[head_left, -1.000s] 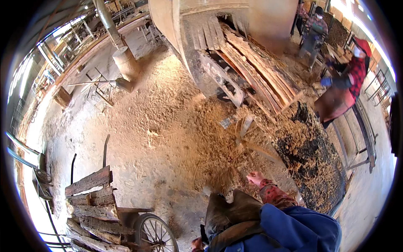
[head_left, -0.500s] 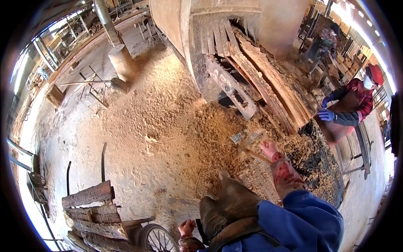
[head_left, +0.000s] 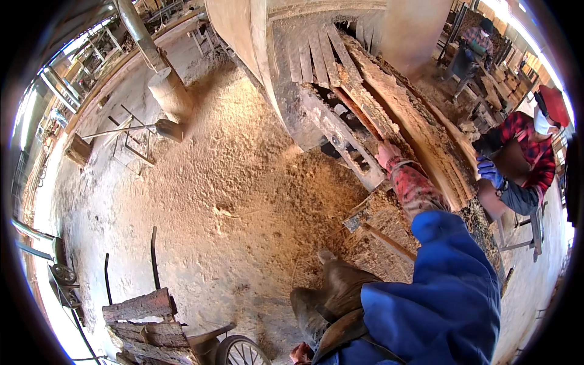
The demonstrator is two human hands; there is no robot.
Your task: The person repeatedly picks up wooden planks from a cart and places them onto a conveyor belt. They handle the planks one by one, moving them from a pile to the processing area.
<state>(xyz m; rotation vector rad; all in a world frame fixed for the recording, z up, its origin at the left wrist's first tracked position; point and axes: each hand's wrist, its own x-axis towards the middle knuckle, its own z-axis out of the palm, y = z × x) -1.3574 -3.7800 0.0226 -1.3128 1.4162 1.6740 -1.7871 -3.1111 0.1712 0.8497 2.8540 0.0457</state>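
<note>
My right hand (head_left: 387, 153), its arm in a red patterned cuff and blue sleeve, reaches forward to the machine. Its fingers are curled at the edge of a long rough wooden slab (head_left: 359, 112) beside a slotted metal plate (head_left: 340, 143). Another broad slab (head_left: 420, 128) lies to its right. Below my forearm is a tool with a wooden handle (head_left: 389, 241) and a flat metal head (head_left: 354, 222); my hand is apart from it. My left hand (head_left: 300, 353) hangs low at the lower edge, mostly cut off, so its fingers are hard to make out.
A co-worker in a red cap (head_left: 552, 106) and blue gloves stands at the right end of the slabs. Another person (head_left: 477, 42) works farther back. A cart loaded with bark-edged boards (head_left: 146, 331) stands lower left. Sawdust (head_left: 225, 146) covers the floor near a post (head_left: 170, 94).
My right hand has moved forward and up from near the wooden handle to the slab's edge. My left hand has dropped mostly out of view. The co-worker's gloved hands have shifted off the slab end.
</note>
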